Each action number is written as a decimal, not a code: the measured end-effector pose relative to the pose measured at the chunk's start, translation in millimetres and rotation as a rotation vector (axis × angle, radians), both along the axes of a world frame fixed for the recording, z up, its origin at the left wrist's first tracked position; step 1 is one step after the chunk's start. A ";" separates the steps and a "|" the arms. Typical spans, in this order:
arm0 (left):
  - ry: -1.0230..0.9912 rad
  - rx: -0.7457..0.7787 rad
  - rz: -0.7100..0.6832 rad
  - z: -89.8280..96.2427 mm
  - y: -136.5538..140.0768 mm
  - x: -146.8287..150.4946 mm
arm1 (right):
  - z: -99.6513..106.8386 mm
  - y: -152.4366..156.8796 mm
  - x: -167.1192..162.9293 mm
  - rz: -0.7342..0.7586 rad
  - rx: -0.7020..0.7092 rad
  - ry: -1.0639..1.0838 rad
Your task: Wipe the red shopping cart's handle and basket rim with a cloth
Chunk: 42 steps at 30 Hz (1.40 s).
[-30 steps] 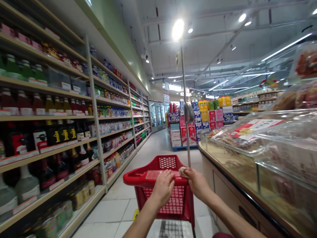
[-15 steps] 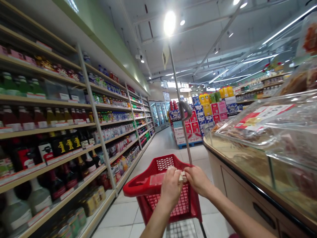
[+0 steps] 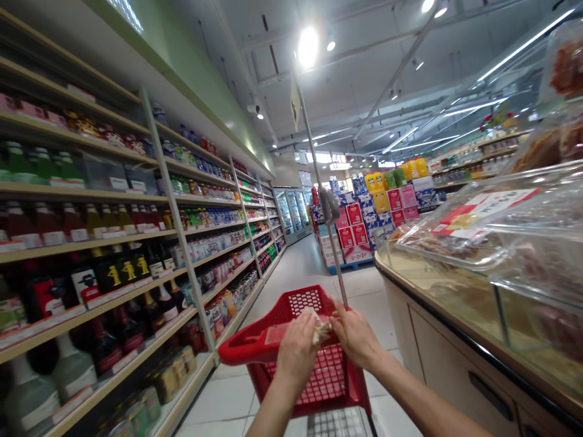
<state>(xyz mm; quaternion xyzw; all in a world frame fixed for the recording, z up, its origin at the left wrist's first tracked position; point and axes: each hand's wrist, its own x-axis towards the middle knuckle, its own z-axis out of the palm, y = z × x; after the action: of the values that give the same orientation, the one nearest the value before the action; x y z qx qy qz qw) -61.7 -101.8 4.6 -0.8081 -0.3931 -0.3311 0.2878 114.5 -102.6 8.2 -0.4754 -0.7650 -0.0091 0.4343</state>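
While the left hand (image 3: pixel 295 347) grips a crumpled white cloth (image 3: pixel 323 329), the right hand (image 3: pixel 357 337) curls just beside it, and I cannot tell if it pinches the cloth too. The cloth is by the near rim of a red cart (image 3: pixel 239 351), close to a thin metal pole (image 3: pixel 337 264). Bottles (image 3: pixel 43 223) fill shelves (image 3: pixel 132 196) on the left.

No wording legible. On clear plastic food tray (image 3: pixel 437 247), right: red-and-white label (image 3: pixel 489 209), dark characters too blurred to read. On red cartons (image 3: pixel 355 215) ahead: pale script, code-like squares, illegible. Along left shelf edges: red-and-white price tags (image 3: pixel 71 405), too soft to make out. On black packaging (image 3: pixel 115 275) below: yellow figure emblems.
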 end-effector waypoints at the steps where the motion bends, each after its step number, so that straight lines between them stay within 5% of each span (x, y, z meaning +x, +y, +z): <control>1: -0.034 0.002 0.044 2.6 -2.0 -12.8 | -1.0 0.3 0.9 0.002 0.017 0.035; 4: -0.144 0.005 0.183 8.2 -8.6 -24.5 | -4.0 -2.0 -1.6 -0.005 0.054 0.106; 10: 0.019 -0.038 -0.067 7.4 -17.6 43.7 | -10.1 -7.3 6.7 -0.038 0.101 0.094; 13: 0.018 -0.015 -0.108 7.6 -19.2 18.8 | -9.1 -8.1 18.3 -0.040 0.067 0.113; 17: -0.150 -0.004 0.070 6.1 -15.1 -9.9 | -3.1 -11.3 17.7 -0.084 0.021 0.153; 23: -0.008 -0.091 -0.092 0.6 -10.7 65.9 | -1.3 -12.0 15.8 -0.060 0.007 0.150; 27: -0.008 -0.044 -0.079 5.0 -12.2 22.7 | -4.6 -10.3 22.5 -0.045 0.005 0.157; 30: -0.188 -0.010 0.080 7.4 -14.2 -12.1 | -4.6 -10.9 17.8 -0.073 -0.005 0.146; 32: -0.205 -0.024 0.085 6.8 -15.8 -1.9 | -4.2 -11.3 13.0 -0.107 -0.020 0.120; 37: -0.024 -0.041 -0.147 5.6 -17.6 46.3 | -7.2 -10.4 19.0 -0.095 -0.011 0.057; 42: -0.113 -0.116 -0.087 10.3 -25.8 -18.6 | -9.9 -10.4 26.3 -0.084 0.021 0.059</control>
<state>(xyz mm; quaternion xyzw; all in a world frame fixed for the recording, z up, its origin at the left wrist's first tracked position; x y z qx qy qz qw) -80.2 -127.7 14.9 -0.8197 -0.3918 -0.3651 0.2029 140.8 -113.0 -1.7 -0.5026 -0.7312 -0.0213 0.4608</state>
